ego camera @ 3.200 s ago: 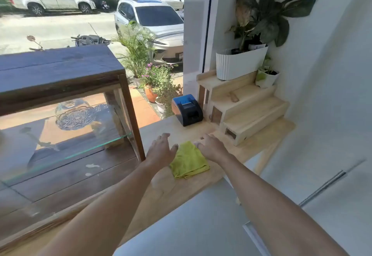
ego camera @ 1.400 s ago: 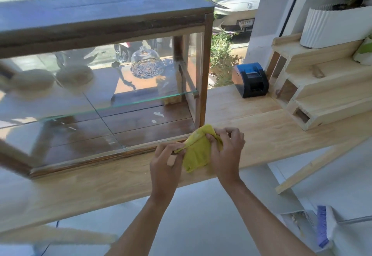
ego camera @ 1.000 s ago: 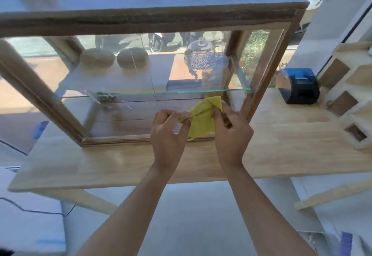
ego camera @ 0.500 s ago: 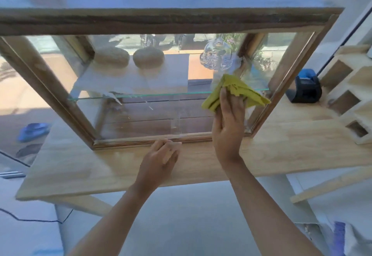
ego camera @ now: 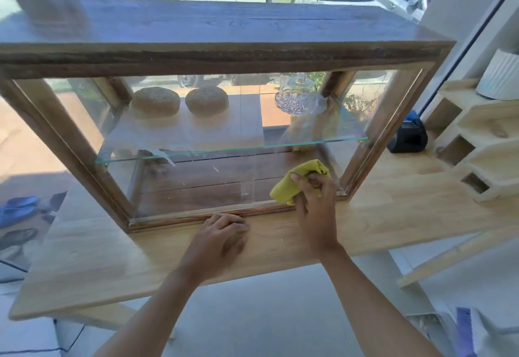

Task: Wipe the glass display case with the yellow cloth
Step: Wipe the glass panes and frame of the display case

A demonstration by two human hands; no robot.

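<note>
A wood-framed glass display case (ego camera: 224, 56) stands on a light wooden counter (ego camera: 393, 202). My right hand (ego camera: 314, 199) grips the bunched yellow cloth (ego camera: 292, 185) and presses it against the lower right of the case's front glass. My left hand (ego camera: 224, 235) rests on the counter just before the case's bottom rail, fingers curled, holding nothing. Inside, a glass shelf (ego camera: 224, 148) carries two round loaves (ego camera: 179, 101) and a cut-glass dome (ego camera: 297, 95).
A black and blue receipt printer (ego camera: 407, 137) sits right of the case. Stepped wooden shelves (ego camera: 483, 143) with a white ribbed planter (ego camera: 502, 75) fill the right side. Cars are parked outside the window. A blue brush (ego camera: 466, 331) lies on the floor at bottom right.
My right hand has carried the cloth down the glass from shelf height to the lower right corner. My left hand let go of the cloth earlier and settled on the counter.
</note>
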